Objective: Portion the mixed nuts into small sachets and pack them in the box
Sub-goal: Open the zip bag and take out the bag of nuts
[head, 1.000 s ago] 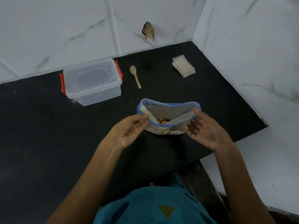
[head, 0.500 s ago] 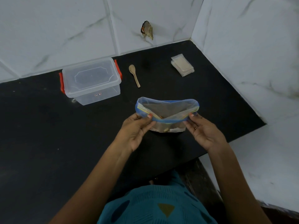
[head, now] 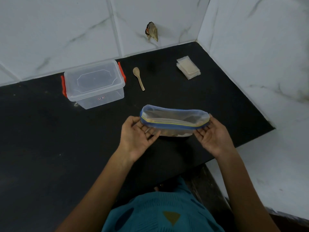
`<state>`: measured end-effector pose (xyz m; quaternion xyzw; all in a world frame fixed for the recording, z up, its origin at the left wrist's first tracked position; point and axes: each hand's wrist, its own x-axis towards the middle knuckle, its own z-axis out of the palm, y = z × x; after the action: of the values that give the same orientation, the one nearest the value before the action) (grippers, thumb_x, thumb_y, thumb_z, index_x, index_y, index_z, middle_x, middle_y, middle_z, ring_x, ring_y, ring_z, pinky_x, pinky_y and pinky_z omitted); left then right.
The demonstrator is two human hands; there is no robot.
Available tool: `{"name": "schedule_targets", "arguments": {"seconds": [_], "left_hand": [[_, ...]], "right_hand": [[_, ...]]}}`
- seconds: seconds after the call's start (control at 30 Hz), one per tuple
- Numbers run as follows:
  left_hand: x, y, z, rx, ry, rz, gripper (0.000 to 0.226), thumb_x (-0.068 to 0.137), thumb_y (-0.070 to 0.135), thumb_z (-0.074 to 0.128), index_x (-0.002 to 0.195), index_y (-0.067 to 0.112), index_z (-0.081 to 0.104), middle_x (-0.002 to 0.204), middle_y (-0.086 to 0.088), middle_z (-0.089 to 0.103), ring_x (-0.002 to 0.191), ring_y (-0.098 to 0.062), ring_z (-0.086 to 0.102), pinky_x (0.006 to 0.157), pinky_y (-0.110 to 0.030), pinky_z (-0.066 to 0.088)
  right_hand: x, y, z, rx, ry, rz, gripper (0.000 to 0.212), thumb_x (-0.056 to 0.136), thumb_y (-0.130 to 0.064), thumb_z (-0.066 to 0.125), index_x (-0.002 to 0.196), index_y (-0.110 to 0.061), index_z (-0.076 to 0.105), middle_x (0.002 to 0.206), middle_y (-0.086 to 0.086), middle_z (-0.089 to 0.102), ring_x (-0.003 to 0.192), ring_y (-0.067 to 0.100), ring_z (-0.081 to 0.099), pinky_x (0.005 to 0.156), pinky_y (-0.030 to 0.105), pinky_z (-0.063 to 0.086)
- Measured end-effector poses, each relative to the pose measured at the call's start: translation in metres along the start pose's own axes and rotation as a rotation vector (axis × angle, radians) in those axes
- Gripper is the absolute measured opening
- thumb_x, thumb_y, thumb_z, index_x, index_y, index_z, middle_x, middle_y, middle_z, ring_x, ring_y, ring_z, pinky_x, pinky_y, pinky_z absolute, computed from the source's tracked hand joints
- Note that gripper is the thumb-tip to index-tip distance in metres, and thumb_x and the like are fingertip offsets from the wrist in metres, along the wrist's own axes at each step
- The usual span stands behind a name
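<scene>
- Starting at the bottom of the frame, a teal garment is seen, and both forearms are stretched up-frame from it.
- At centre frame the zip bag of mixed nuts [head: 173, 120] is held low over the black tabletop [head: 50, 148]; whether its base touches cannot be told. Its mouth is drawn into a narrow slot with the long axis running left to right across the frame.
- The bag's left end is pinched by the left hand [head: 138, 136]: the fingers [head: 151, 132] are curled under the blue zip strip and the thumb is laid on the rim.
- The right end is pinched in the same way by the right hand [head: 214, 136], with its fingers [head: 200, 131] curled beneath the strip and the thumb set on the corner.
- The nuts are made out only dimly through the film below the strip.
- Further up-frame, a wooden spoon [head: 138, 77] is laid almost straight above the left hand, handle pointed down-frame towards it, so that hand is judged the nearer for scooping.
- A stack of small sachets [head: 188, 67] is placed at upper right, nearer the right hand.
- At upper left, the clear box [head: 94, 84] is seen with its lid on, beside the spoon and well apart from the bag.
</scene>
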<state>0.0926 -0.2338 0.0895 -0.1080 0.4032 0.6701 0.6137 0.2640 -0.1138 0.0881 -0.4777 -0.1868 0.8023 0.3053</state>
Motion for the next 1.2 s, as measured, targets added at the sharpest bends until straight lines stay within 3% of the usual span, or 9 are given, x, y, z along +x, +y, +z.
{"name": "schedule_targets", "arguments": {"seconds": [0.1,0.23,0.33,0.43,0.53,0.67,0.83,1.07,1.2], "left_hand": [[-0.001,0.007,-0.007,0.339,0.082,-0.036,0.035,0.094,0.040,0.041,0.096,0.013,0.063,0.087,-0.007,0.066,0.082,-0.016,0.062,0.074,-0.029,0.050],[-0.003,0.022,-0.008,0.693,0.195,-0.013,0.036,0.094,0.044,0.043,0.093,0.014,0.063,0.084,-0.007,0.068,0.072,-0.012,0.064,0.056,-0.020,0.054],[-0.003,0.031,-0.007,0.916,0.233,0.034,0.034,0.094,0.042,0.044,0.094,0.013,0.060,0.080,-0.005,0.064,0.068,-0.011,0.060,0.054,-0.019,0.050],[0.004,0.039,-0.008,1.031,0.249,0.225,0.020,0.094,0.025,0.049,0.108,0.012,0.053,0.093,-0.007,0.058,0.078,-0.012,0.056,0.064,-0.022,0.047],[0.012,0.048,0.002,1.092,0.143,0.260,0.020,0.096,0.018,0.043,0.110,0.016,0.057,0.101,-0.003,0.058,0.090,-0.012,0.056,0.075,-0.022,0.046],[0.019,0.058,0.025,1.321,-0.051,0.013,0.021,0.095,0.032,0.044,0.094,0.020,0.062,0.094,-0.001,0.059,0.086,-0.011,0.055,0.070,-0.022,0.043],[0.028,0.068,0.033,1.606,-0.259,0.074,0.009,0.087,0.019,0.059,0.091,0.027,0.058,0.097,0.008,0.058,0.090,-0.004,0.053,0.074,-0.020,0.041],[0.036,0.074,0.044,1.761,-0.420,0.006,0.005,0.087,0.018,0.058,0.087,0.024,0.059,0.095,0.008,0.060,0.093,-0.005,0.055,0.084,-0.024,0.042],[0.042,0.078,0.043,1.611,-0.446,-0.119,0.007,0.089,0.018,0.055,0.088,0.018,0.062,0.091,0.003,0.067,0.090,-0.009,0.063,0.083,-0.023,0.050]], "right_hand": [[0.001,-0.001,-0.007,-0.188,0.023,-0.012,0.021,0.095,-0.023,0.042,0.093,-0.014,0.060,0.087,0.005,0.068,0.075,0.014,0.067,0.063,0.025,0.056],[-0.001,-0.008,-0.007,-0.447,0.103,-0.001,0.018,0.092,-0.029,0.051,0.089,-0.016,0.063,0.085,0.003,0.060,0.077,0.011,0.055,0.066,0.025,0.049],[-0.001,-0.014,-0.010,-0.687,0.162,-0.095,0.017,0.090,-0.030,0.054,0.091,-0.015,0.063,0.085,0.005,0.059,0.077,0.013,0.055,0.064,0.024,0.048],[-0.002,-0.024,-0.011,-0.808,0.145,-0.262,0.011,0.092,-0.021,0.051,0.092,-0.022,0.062,0.100,0.006,0.063,0.093,0.015,0.060,0.072,0.024,0.050],[-0.001,-0.035,-0.003,-0.883,-0.002,-0.282,0.017,0.094,-0.021,0.046,0.094,-0.024,0.063,0.104,0.002,0.062,0.096,0.013,0.058,0.077,0.025,0.048],[0.006,-0.045,0.016,-1.231,-0.189,-0.160,0.011,0.088,-0.025,0.055,0.094,-0.027,0.064,0.097,-0.006,0.059,0.092,0.011,0.055,0.084,0.031,0.046],[0.009,-0.050,0.024,-1.375,-0.236,-0.159,0.007,0.084,-0.019,0.061,0.083,-0.025,0.065,0.090,-0.006,0.062,0.089,0.009,0.055,0.077,0.025,0.044],[0.012,-0.055,0.029,-1.345,-0.256,-0.225,0.009,0.087,-0.018,0.056,0.086,-0.023,0.064,0.090,-0.004,0.061,0.084,0.007,0.056,0.067,0.020,0.042],[0.019,-0.055,0.031,-1.164,-0.225,-0.065,0.011,0.087,-0.018,0.056,0.090,-0.017,0.066,0.094,0.003,0.061,0.084,0.014,0.057,0.070,0.024,0.046]]}}
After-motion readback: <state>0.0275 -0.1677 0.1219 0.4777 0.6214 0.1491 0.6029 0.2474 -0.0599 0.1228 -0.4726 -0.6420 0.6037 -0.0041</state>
